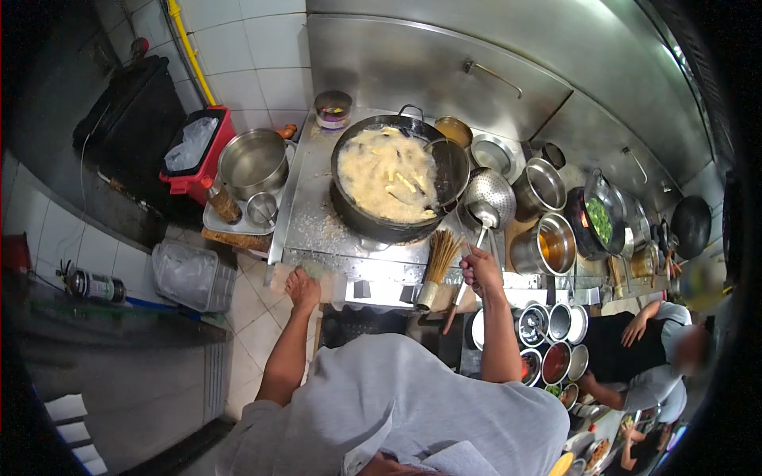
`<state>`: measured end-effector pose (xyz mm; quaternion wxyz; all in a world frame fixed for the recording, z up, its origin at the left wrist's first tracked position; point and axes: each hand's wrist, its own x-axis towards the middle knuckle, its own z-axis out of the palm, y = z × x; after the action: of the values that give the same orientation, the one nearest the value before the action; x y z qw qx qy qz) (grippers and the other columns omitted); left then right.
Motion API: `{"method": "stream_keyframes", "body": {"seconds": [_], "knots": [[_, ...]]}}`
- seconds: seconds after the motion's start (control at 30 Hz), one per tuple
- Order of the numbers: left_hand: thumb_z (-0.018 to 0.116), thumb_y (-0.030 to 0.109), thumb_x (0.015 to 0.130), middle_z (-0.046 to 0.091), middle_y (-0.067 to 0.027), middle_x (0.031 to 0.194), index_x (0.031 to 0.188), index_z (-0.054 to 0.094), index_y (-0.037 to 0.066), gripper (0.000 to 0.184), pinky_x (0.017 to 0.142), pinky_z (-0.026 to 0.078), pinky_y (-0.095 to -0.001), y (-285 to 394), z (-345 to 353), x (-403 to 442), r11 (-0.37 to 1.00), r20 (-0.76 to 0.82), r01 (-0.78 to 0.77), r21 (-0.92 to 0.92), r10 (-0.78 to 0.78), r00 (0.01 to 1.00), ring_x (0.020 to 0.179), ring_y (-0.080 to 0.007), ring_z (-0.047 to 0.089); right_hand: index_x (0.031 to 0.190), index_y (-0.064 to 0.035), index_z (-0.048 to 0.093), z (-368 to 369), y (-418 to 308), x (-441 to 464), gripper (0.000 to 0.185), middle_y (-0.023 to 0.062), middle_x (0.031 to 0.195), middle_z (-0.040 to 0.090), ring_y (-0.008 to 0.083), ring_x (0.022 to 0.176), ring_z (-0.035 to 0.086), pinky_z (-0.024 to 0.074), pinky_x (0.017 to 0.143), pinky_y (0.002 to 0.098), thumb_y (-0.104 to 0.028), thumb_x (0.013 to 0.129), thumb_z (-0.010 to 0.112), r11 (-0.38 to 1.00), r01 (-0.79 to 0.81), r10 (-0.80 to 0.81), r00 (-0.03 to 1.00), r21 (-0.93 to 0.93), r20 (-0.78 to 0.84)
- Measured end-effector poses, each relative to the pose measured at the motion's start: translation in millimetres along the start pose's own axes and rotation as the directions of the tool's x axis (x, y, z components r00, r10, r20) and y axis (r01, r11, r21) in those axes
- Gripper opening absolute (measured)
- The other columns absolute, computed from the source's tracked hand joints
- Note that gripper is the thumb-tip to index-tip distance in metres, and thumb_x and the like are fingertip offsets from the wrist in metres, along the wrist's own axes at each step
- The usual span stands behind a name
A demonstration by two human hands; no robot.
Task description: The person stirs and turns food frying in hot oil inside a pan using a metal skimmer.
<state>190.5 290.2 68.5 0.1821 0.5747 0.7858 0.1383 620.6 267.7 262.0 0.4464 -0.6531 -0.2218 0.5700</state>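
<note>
In the head view, the right hand (480,271) is closed around a thin handle (467,248); whether this belongs to the round strainer (448,170) or the ladle (483,213) is unclear. The strainer sits at the right side of a large black pan (381,229), where pale pieces (385,170) lie in foaming liquid. The left hand (302,289) is at the tabletop's (317,230) front edge, fingers bent; I cannot tell whether it grips anything. A bamboo brush (439,266) lies between the hands, nearer the right.
</note>
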Motion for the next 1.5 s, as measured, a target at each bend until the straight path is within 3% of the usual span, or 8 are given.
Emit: {"method": "stream_keyframes", "body": {"seconds": [0.07, 0.17, 0.3, 0.4, 0.73, 1.07, 1.23, 1.5], "knots": [[0.056, 0.020, 0.080, 0.048, -0.0239, 0.122, 0.117, 0.044, -0.001, 0.044, 0.098, 0.033, -0.0555, -1, 1, 1, 1.000, -0.001, -0.001, -0.003, 0.001, 1.000, 0.118, -0.0422, 0.042, 0.137, -0.0090, 0.037, -4, 11, 11, 0.048, 0.0001, 0.067, 0.050, 0.0055, 0.043, 0.038, 0.0300, 0.034, 0.0190, -0.002, 0.091, 0.044, 0.989, -0.081, 0.064, 0.989, 0.124, 0.131], [0.055, 0.021, 0.080, 0.048, -0.0235, 0.122, 0.117, 0.044, 0.000, 0.044, 0.098, 0.033, -0.0553, -2, 4, 2, 1.000, -0.016, 0.005, 0.001, -0.005, 1.000, 0.119, -0.0418, 0.042, 0.136, -0.0098, 0.032, 15, 8, 4, 0.050, 0.0007, 0.069, 0.050, 0.0044, 0.043, 0.036, 0.0288, 0.033, 0.0179, -0.001, 0.089, 0.044, 0.971, -0.135, 0.113, 0.986, 0.196, 0.120], [0.055, 0.021, 0.080, 0.048, -0.0237, 0.122, 0.118, 0.044, 0.000, 0.044, 0.099, 0.032, -0.0550, -5, 7, 4, 1.000, -0.006, 0.004, 0.016, -0.004, 1.000, 0.119, -0.0415, 0.042, 0.124, -0.0098, 0.044, 35, 6, 4, 0.036, -0.0009, 0.072, 0.047, 0.0037, 0.044, 0.033, 0.0256, 0.032, 0.0173, -0.002, 0.089, 0.044, 0.945, -0.201, 0.123, 0.949, 0.258, 0.289], [0.055, 0.021, 0.081, 0.047, -0.0242, 0.123, 0.119, 0.043, 0.000, 0.045, 0.100, 0.032, -0.0549, -2, 3, 3, 1.000, 0.020, 0.009, 0.013, -0.009, 1.000, 0.120, -0.0414, 0.041, 0.124, -0.0107, 0.044, 43, 18, 25, 0.035, -0.0010, 0.071, 0.046, 0.0026, 0.044, 0.032, 0.0238, 0.032, 0.0163, -0.002, 0.090, 0.043, 0.905, -0.278, 0.129, 0.900, 0.321, 0.417], [0.055, 0.021, 0.081, 0.047, -0.0239, 0.121, 0.116, 0.044, 0.000, 0.043, 0.100, 0.032, -0.0552, -4, 5, 5, 1.000, 0.023, 0.017, 0.024, -0.018, 1.000, 0.119, -0.0421, 0.043, 0.131, -0.0123, 0.039, 51, 35, 66, 0.043, -0.0004, 0.067, 0.044, 0.0034, 0.042, 0.032, 0.0257, 0.028, 0.0159, 0.002, 0.091, 0.041, 0.694, -0.426, 0.033, 0.824, 0.580, 0.566], [0.060, 0.023, 0.080, 0.048, -0.0233, 0.120, 0.118, 0.043, 0.001, 0.048, 0.099, 0.033, -0.0550, -4, 4, 3, 1.000, 0.002, -0.015, 0.018, 0.015, 1.000, 0.117, -0.0416, 0.044, 0.124, -0.0117, 0.041, 41, 7, 21, 0.033, 0.0005, 0.069, 0.045, 0.0038, 0.042, 0.036, 0.0277, 0.027, 0.0160, 0.001, 0.093, 0.041, 0.724, -0.349, 0.001, 0.863, 0.595, 0.505], [0.061, 0.024, 0.079, 0.047, -0.0222, 0.121, 0.121, 0.041, 0.001, 0.051, 0.099, 0.033, -0.0549, -6, 7, 4, 0.999, 0.006, -0.009, 0.038, 0.009, 1.000, 0.118, -0.0410, 0.043, 0.130, -0.0118, 0.044, 43, -10, -4, 0.038, -0.0011, 0.067, 0.044, 0.0024, 0.043, 0.034, 0.0261, 0.031, 0.0159, -0.002, 0.093, 0.040, 0.895, -0.146, 0.020, 0.957, 0.421, 0.290], [0.060, 0.023, 0.079, 0.047, -0.0216, 0.122, 0.120, 0.041, 0.001, 0.050, 0.099, 0.032, -0.0549, -6, 8, 4, 1.000, 0.010, 0.006, 0.023, -0.006, 1.000, 0.120, -0.0406, 0.042, 0.123, -0.0086, 0.051, 55, -19, -22, 0.032, -0.0014, 0.066, 0.049, 0.0035, 0.042, 0.037, 0.0273, 0.033, 0.0172, -0.003, 0.092, 0.045, 0.988, 0.058, -0.081, 0.984, 0.140, 0.162]]}}
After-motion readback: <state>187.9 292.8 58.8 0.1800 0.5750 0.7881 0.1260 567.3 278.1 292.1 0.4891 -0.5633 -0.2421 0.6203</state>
